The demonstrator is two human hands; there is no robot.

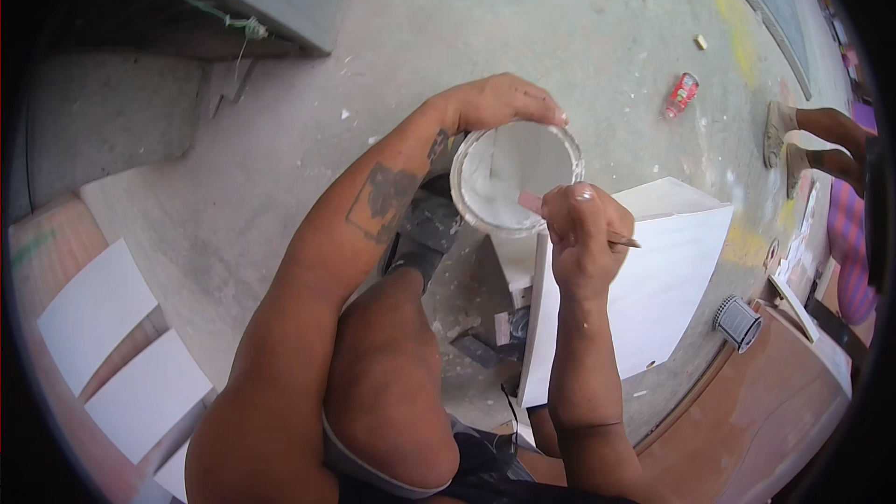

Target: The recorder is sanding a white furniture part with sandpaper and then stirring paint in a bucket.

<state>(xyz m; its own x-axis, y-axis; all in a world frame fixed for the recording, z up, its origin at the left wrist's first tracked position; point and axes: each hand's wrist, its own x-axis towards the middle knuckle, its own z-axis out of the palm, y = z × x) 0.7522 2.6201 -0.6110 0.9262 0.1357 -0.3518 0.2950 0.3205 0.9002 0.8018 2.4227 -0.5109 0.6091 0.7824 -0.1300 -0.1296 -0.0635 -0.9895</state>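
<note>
A white bucket (485, 189) with white paste or paint inside is tipped toward me in front of my raised knee. My left hand (509, 101) reaches round its far side and grips the rim. In my right hand (588, 229) is a slim tool (531, 202) with a flat pinkish end, which reaches over the near rim into the bucket. Its thin handle end sticks out on the right of my fist. Whether the flat end touches the white stuff, I cannot tell. A white panel (635, 289) stands tilted beside my right forearm.
White boards (98, 313) lie at the left. A grey metal structure (280, 0) is at the far left. On the concrete floor are a red can or bottle (682, 95) and a small tub (737, 323). Another person's feet (780, 135) are at the right, near a brown board (737, 401).
</note>
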